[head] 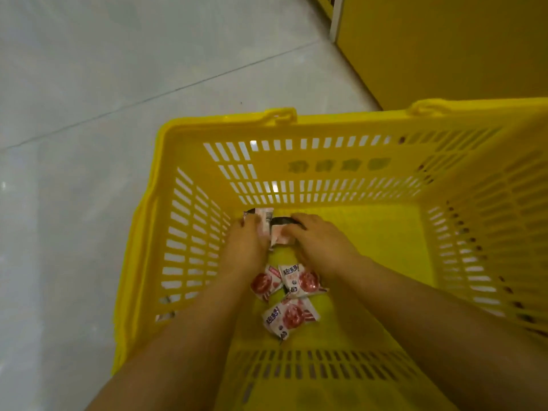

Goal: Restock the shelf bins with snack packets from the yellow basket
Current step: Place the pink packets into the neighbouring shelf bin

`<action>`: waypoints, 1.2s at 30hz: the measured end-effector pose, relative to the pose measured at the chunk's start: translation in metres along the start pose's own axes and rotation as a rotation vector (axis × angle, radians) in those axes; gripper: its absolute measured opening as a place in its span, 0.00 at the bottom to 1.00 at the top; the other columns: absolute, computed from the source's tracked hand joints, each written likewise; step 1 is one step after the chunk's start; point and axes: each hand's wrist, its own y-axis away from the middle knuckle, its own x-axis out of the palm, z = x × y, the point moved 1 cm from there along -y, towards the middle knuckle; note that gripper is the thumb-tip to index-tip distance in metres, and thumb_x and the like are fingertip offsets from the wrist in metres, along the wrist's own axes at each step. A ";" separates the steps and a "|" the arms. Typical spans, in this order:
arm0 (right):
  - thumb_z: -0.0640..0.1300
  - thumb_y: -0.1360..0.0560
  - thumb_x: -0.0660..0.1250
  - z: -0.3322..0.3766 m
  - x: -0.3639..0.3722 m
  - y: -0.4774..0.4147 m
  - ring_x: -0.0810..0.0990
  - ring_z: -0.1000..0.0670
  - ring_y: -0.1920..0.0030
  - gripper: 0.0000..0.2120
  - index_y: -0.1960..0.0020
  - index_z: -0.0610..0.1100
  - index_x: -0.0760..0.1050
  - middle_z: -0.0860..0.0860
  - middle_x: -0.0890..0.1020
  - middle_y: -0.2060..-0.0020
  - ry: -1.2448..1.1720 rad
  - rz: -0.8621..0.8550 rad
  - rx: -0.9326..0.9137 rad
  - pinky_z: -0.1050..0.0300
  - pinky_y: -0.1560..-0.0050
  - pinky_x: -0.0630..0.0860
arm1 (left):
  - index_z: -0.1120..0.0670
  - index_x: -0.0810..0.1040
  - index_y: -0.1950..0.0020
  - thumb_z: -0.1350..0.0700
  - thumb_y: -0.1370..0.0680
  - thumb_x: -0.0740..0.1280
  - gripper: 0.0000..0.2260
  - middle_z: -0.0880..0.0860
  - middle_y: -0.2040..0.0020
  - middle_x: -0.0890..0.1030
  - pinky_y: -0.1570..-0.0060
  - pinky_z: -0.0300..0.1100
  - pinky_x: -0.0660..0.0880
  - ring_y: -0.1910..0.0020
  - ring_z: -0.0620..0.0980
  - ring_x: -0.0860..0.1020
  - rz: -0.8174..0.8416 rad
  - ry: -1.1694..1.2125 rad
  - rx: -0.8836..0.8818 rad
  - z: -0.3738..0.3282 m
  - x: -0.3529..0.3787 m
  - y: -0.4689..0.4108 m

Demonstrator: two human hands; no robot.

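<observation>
Snack packets (289, 317) sit at the near-left of the basket floor, some already in hand. Left hand (246, 243) fingers (252, 223) curl over a barcode-side packet (262, 216); right hand (321, 243) fingers (296, 229) pinch a pink packet (280, 237) with a dark edge. How many each holds, can't tell. Both hands are low against the far-left corner, nearly touching each other. Three loose packets (302, 281) lie between the forearms, overlapping. Packets look light, soft and crinkly, with glossy film that's likely slippery; best scooped several at once or pinched at a sealed edge, not squeezed flat. Yellow basket (225, 121) walls are tall and slotted, so the lift has to go straight up. Basket rests on a pale tiled floor (118, 69); a yellow shelf base (444, 40) stands just behind it to the right. Bins aren't in view.
</observation>
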 end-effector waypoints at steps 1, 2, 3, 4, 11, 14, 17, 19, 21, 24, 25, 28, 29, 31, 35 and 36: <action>0.45 0.23 0.63 -0.004 0.005 -0.001 0.68 0.43 0.36 0.20 0.32 0.47 0.66 0.45 0.67 0.31 0.033 -0.033 0.002 0.48 0.40 0.71 | 0.55 0.69 0.33 0.52 0.21 0.63 0.17 0.58 0.36 0.69 0.45 0.49 0.72 0.42 0.57 0.72 -0.029 0.010 0.010 0.000 0.002 -0.003; 0.48 0.24 0.65 -0.008 0.008 -0.001 0.69 0.44 0.37 0.20 0.34 0.47 0.66 0.46 0.69 0.34 0.050 -0.053 0.022 0.49 0.42 0.71 | 0.55 0.70 0.36 0.51 0.22 0.65 0.17 0.57 0.38 0.69 0.46 0.48 0.72 0.43 0.56 0.72 -0.050 0.016 0.016 0.000 0.004 -0.005; 0.51 0.25 0.67 -0.013 0.009 -0.001 0.69 0.45 0.39 0.21 0.35 0.47 0.67 0.46 0.70 0.37 0.048 -0.058 0.057 0.51 0.43 0.71 | 0.55 0.70 0.37 0.52 0.23 0.68 0.17 0.56 0.38 0.69 0.46 0.47 0.72 0.43 0.55 0.72 -0.058 0.026 0.019 -0.002 0.006 -0.007; 0.52 0.26 0.68 -0.017 0.010 -0.001 0.70 0.45 0.41 0.21 0.37 0.46 0.67 0.47 0.72 0.40 0.038 -0.058 0.089 0.52 0.45 0.71 | 0.55 0.70 0.37 0.53 0.24 0.70 0.19 0.56 0.39 0.69 0.45 0.46 0.72 0.42 0.55 0.71 -0.062 0.055 0.025 -0.004 0.009 -0.009; 0.47 0.25 0.64 -0.056 -0.011 0.025 0.78 0.48 0.62 0.12 0.42 0.48 0.71 0.48 0.81 0.58 -0.637 -0.107 0.320 0.56 0.67 0.71 | 0.51 0.69 0.34 0.55 0.24 0.70 0.20 0.51 0.45 0.73 0.54 0.41 0.72 0.48 0.49 0.75 -0.133 0.196 0.309 -0.025 0.011 -0.011; 0.44 0.21 0.61 -0.081 -0.014 0.035 0.80 0.46 0.56 0.07 0.45 0.46 0.75 0.45 0.82 0.53 -0.818 -0.133 0.545 0.58 0.60 0.73 | 0.49 0.73 0.37 0.46 0.26 0.71 0.20 0.50 0.38 0.70 0.43 0.42 0.71 0.41 0.49 0.71 0.135 0.000 0.395 -0.022 0.020 -0.007; 0.48 0.23 0.66 -0.089 -0.009 0.044 0.81 0.47 0.51 0.11 0.44 0.43 0.76 0.47 0.82 0.51 -0.859 -0.081 0.596 0.55 0.53 0.75 | 0.48 0.75 0.36 0.41 0.25 0.68 0.21 0.48 0.34 0.67 0.39 0.44 0.70 0.37 0.47 0.68 0.263 0.088 0.311 -0.018 0.021 -0.002; 0.47 0.26 0.71 -0.087 -0.006 0.046 0.82 0.49 0.52 0.15 0.43 0.42 0.76 0.48 0.82 0.51 -0.863 -0.056 0.585 0.55 0.52 0.77 | 0.48 0.68 0.29 0.47 0.25 0.70 0.26 0.50 0.31 0.66 0.36 0.45 0.69 0.33 0.50 0.67 0.250 0.025 0.294 -0.018 0.021 -0.004; 0.43 0.27 0.72 -0.085 -0.006 0.044 0.83 0.48 0.52 0.13 0.45 0.40 0.76 0.45 0.83 0.50 -0.940 -0.025 0.587 0.52 0.49 0.78 | 0.50 0.63 0.26 0.51 0.26 0.72 0.31 0.53 0.30 0.66 0.34 0.48 0.68 0.31 0.53 0.66 0.275 -0.045 0.227 -0.020 0.020 -0.005; 0.39 0.27 0.72 -0.084 -0.010 0.043 0.83 0.47 0.53 0.09 0.48 0.41 0.76 0.42 0.83 0.49 -1.127 0.017 0.589 0.51 0.48 0.79 | 0.52 0.67 0.29 0.50 0.28 0.74 0.31 0.54 0.36 0.74 0.40 0.52 0.73 0.38 0.55 0.73 0.337 -0.045 0.080 -0.026 0.018 -0.008; 0.37 0.28 0.72 -0.084 -0.012 0.043 0.84 0.47 0.53 0.10 0.48 0.41 0.76 0.42 0.83 0.49 -1.175 0.022 0.598 0.48 0.46 0.79 | 0.53 0.72 0.33 0.50 0.29 0.74 0.26 0.53 0.40 0.77 0.45 0.51 0.76 0.43 0.53 0.77 0.353 -0.028 0.056 -0.028 0.017 -0.009; 0.34 0.30 0.73 -0.080 -0.020 0.041 0.83 0.43 0.50 0.15 0.45 0.40 0.75 0.42 0.83 0.49 -1.266 0.026 0.600 0.43 0.41 0.77 | 0.55 0.75 0.44 0.54 0.26 0.72 0.14 0.52 0.51 0.81 0.63 0.40 0.78 0.58 0.48 0.81 0.371 0.235 0.005 -0.035 0.014 -0.011; 0.35 0.29 0.73 -0.076 -0.023 0.040 0.83 0.42 0.49 0.16 0.43 0.39 0.74 0.41 0.83 0.48 -1.291 0.033 0.584 0.43 0.41 0.77 | 0.55 0.75 0.43 0.54 0.25 0.71 0.13 0.52 0.51 0.82 0.66 0.37 0.77 0.60 0.46 0.82 0.381 0.379 -0.027 -0.039 0.012 -0.010; 0.35 0.28 0.72 -0.066 -0.028 0.037 0.83 0.43 0.49 0.18 0.40 0.38 0.73 0.41 0.83 0.47 -1.329 0.033 0.536 0.44 0.42 0.77 | 0.54 0.74 0.41 0.54 0.22 0.68 0.12 0.53 0.50 0.83 0.65 0.37 0.79 0.60 0.45 0.83 0.447 0.661 -0.095 -0.047 0.007 -0.009; 0.33 0.25 0.67 -0.050 -0.040 0.034 0.82 0.49 0.51 0.15 0.39 0.39 0.74 0.42 0.82 0.46 -1.199 -0.008 0.410 0.55 0.50 0.80 | 0.49 0.73 0.40 0.55 0.19 0.61 0.08 0.48 0.57 0.85 0.55 0.47 0.82 0.58 0.48 0.84 0.529 0.843 -0.175 -0.053 0.001 -0.009; 0.32 0.24 0.65 -0.049 -0.046 0.034 0.82 0.53 0.53 0.15 0.38 0.41 0.75 0.43 0.82 0.46 -1.133 -0.002 0.352 0.62 0.54 0.80 | 0.49 0.73 0.39 0.56 0.19 0.61 0.09 0.49 0.55 0.85 0.53 0.49 0.81 0.57 0.50 0.84 0.553 0.829 -0.187 -0.051 -0.002 -0.010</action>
